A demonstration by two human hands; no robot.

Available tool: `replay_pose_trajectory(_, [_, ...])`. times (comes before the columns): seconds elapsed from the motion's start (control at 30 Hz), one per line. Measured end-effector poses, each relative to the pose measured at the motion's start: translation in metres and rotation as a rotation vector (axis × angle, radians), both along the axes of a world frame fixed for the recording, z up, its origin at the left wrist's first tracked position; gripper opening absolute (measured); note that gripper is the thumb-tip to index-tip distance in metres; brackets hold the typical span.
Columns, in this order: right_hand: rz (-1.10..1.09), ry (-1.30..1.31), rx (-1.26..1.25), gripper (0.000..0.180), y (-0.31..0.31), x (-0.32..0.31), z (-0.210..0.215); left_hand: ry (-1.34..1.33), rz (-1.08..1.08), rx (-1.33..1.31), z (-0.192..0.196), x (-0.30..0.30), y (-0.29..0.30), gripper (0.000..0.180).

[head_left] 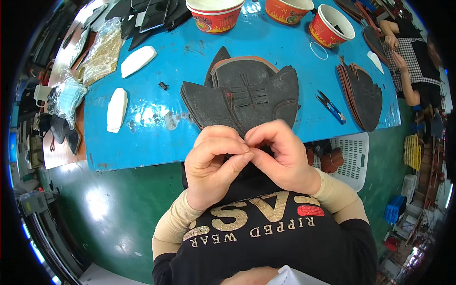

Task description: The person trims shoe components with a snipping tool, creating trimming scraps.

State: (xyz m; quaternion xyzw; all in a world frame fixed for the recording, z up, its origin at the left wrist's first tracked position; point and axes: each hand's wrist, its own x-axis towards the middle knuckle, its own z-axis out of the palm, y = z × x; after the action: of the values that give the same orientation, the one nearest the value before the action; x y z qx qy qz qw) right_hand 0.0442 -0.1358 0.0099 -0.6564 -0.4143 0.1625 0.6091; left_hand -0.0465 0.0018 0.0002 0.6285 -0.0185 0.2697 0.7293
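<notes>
My left hand (213, 159) and my right hand (282, 154) meet at the fingertips, just over the table's front edge. Thumb and forefinger of each are pinched together. Whatever is between them is too small or too hidden to make out. Right beyond my fingers lies a stack of dark grey leather shoe-upper pieces (259, 97), with stitched lines and short slits on the top one. A pair of thread snips (331, 107) with blue handles rests to the right of the stack.
The blue table (142, 147) also carries a second leather stack (365, 97) at right. Red paper tubs (216, 18) stand at the back, and white shoe-shaped pieces (117, 110) lie at left. A white plastic basket (354, 161) sits below the right edge. Another person (408, 61) works at far right.
</notes>
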Motion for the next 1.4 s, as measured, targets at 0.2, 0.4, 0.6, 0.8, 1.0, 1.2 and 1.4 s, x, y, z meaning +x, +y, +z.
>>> replay_pose_trajectory(0.2, [0.033, 0.244, 0.126, 0.018, 0.004, -0.005, -0.002, -0.052, -0.044, 0.042, -0.004, 0.001, 0.007, 0.024])
replay_pose_trajectory(0.4, [0.231, 0.841, 0.178, 0.024, -0.001, 0.006, 0.011, -0.007, -0.088, -0.165, 0.002, 0.001, 0.007, 0.031])
replay_pose_trajectory(0.6, [-0.113, 0.238, 0.013, 0.027, 0.010, 0.043, 0.020, 0.118, 0.182, 0.455, 0.004, 0.000, 0.031, 0.028])
replay_pose_trajectory(0.8, [-0.168, -0.364, -0.255, 0.022, 0.031, 0.070, 0.010, 0.182, 0.310, 0.809, 0.001, 0.011, 0.034, 0.023])
replay_pose_trajectory(1.0, [-0.131, -0.394, -0.322, 0.022, 0.032, 0.073, 0.007, 0.162, 0.354, 0.951, -0.003, 0.016, 0.035, 0.026])
replay_pose_trajectory(1.2, [-0.138, -0.435, -0.387, 0.021, 0.032, 0.075, 0.007, 0.175, 0.342, 1.115, 0.006, 0.027, 0.037, 0.030])
replay_pose_trajectory(1.4, [-0.130, -0.449, -0.375, 0.023, 0.033, 0.076, 0.007, 0.255, 0.330, 1.315, 0.011, 0.043, 0.035, 0.031])
